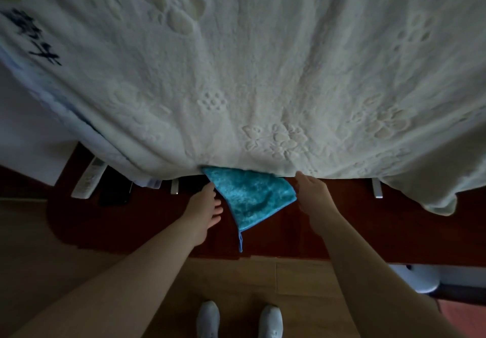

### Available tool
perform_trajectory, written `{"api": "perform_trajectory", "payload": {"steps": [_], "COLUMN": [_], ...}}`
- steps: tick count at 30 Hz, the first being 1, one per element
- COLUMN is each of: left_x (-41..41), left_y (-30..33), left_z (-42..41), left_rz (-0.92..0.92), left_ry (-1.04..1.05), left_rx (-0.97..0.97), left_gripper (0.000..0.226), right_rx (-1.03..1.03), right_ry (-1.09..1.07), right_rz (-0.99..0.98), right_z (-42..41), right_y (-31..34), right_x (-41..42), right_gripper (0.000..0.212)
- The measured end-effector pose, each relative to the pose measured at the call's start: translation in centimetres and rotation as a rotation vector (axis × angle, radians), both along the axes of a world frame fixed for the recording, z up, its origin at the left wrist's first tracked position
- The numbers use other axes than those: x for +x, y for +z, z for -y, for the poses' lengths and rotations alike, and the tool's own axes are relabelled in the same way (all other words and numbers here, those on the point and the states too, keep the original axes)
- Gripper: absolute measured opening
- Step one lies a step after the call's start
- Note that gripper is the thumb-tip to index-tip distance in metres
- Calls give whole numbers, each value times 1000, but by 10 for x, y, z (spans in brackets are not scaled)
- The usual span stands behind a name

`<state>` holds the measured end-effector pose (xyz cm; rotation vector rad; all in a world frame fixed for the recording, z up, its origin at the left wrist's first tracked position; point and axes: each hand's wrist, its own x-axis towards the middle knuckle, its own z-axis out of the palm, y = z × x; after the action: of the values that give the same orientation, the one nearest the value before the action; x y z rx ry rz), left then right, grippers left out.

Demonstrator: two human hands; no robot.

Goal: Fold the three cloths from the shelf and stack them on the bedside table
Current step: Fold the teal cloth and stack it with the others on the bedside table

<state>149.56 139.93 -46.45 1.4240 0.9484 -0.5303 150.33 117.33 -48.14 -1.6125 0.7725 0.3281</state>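
One blue cloth lies half-tucked under the white blanket at the bed edge. Left hand and right hand flank it, fingers relaxed, no grip on anything. Best to pinch both top corners and draw it out level.

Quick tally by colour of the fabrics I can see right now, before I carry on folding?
Blue cloth: 1
Pale embossed blanket: 1
Total: 2
Other cloths are not visible in this view.
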Motion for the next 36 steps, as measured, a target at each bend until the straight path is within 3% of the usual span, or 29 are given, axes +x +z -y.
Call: {"api": "perform_trajectory", "payload": {"steps": [9,18,24,30,32,36], "left_x": [-8,-25,-38,-38,-38,-42], "left_y": [-28,-44,-49,-37,-35,-41], "left_z": [9,27,30,31,31,26], "left_rz": [-70,-165,-113,23,87,269], "left_ry": [213,114,-36,41,-48,-441], "left_rx": [-149,-170,-26,-143,-126,48], "left_gripper": [47,19,17,22,25,43], "right_rx": [43,174,-56,-104,-92,-78], "right_ry": [-66,-111,62,13,-2,10], "right_rz": [-132,-188,-106,-27,4,94], "right_z": [16,18,12,6,6,7], "right_y": [-41,-48,-51,-54,-50,-41], "right_x": [1,-3,-9,-7,-8,-12], "right_gripper": [44,17,9,11,4,22]}}
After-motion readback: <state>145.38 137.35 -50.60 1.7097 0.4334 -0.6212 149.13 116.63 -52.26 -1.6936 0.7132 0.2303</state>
